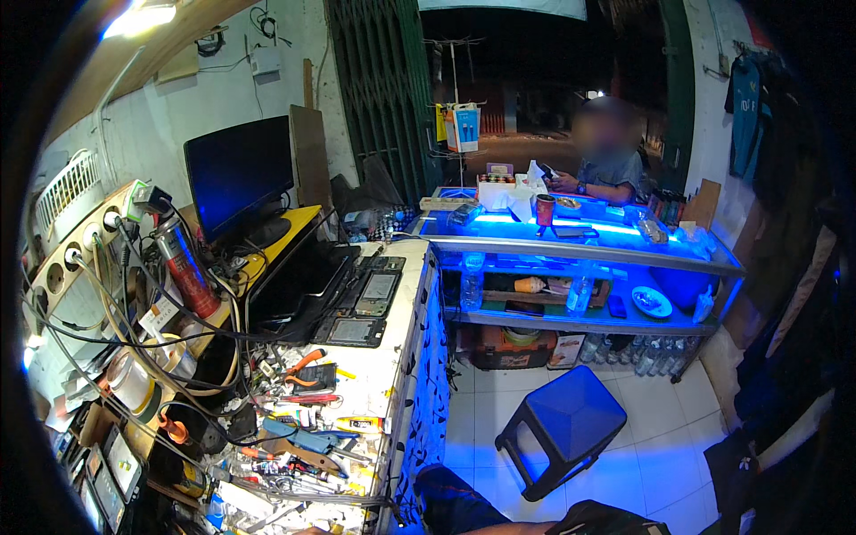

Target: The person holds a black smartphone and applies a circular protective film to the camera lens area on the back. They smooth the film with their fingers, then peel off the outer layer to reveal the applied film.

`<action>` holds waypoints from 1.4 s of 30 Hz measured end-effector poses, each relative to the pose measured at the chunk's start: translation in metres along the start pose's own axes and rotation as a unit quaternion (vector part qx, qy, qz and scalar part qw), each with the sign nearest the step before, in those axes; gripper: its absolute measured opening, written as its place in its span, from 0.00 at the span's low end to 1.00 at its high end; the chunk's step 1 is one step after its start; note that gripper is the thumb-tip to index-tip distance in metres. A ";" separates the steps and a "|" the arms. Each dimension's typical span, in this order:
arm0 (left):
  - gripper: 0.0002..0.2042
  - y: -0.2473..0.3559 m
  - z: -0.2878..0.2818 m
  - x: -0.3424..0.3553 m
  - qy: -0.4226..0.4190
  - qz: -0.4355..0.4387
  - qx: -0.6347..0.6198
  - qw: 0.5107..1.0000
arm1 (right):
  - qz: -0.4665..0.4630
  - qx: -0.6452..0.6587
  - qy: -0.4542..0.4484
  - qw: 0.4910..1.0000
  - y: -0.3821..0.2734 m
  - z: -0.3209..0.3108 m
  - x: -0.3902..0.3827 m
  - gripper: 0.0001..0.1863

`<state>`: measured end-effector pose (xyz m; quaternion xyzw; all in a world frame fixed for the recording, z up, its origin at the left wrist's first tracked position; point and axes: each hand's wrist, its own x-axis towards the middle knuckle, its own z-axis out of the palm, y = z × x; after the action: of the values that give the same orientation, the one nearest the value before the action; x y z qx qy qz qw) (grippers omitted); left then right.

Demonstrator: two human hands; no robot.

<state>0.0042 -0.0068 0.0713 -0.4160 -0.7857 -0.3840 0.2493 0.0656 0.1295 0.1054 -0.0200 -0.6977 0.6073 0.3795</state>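
Neither of my hands shows clearly; only thin slivers of skin touch the lower edge, and no fingers can be made out. Dark clothing over my legs [459, 501] is at the bottom middle. Left of it is a cluttered white workbench [406, 276]. On it lie orange-handled pliers [308, 361], a blue-handled tool [308, 439], a yellow-and-white tube [359, 424] and many small tools and parts. Farther back, two opened tablets [354, 331] with bare batteries lie beside a dark device on black cloth.
A dark monitor [239, 174] and a red spray can [187, 267] stand left among hanging cables [116, 334]. A blue-lit glass counter [580, 250] spans the back, with a person [611, 165] behind it. A plastic stool [562, 423] stands on the tiled floor [660, 446].
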 end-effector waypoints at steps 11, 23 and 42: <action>0.13 0.042 0.006 0.019 0.129 -0.273 -0.394 0.868 | -0.003 0.032 -0.040 0.999 -0.003 -0.004 -0.003 0.12; 0.13 0.044 -0.003 0.020 0.139 -0.199 -0.359 0.901 | 0.005 0.084 0.002 0.996 -0.001 0.000 -0.009 0.10; 0.15 0.054 0.008 0.013 0.166 -0.179 -0.292 0.925 | -0.053 0.043 0.017 0.998 -0.040 -0.013 -0.022 0.08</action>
<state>0.0427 0.0254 0.0970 -0.2531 -0.6472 -0.6984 0.1712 0.1055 0.1191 0.1282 0.0228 -0.6646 0.6149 0.4240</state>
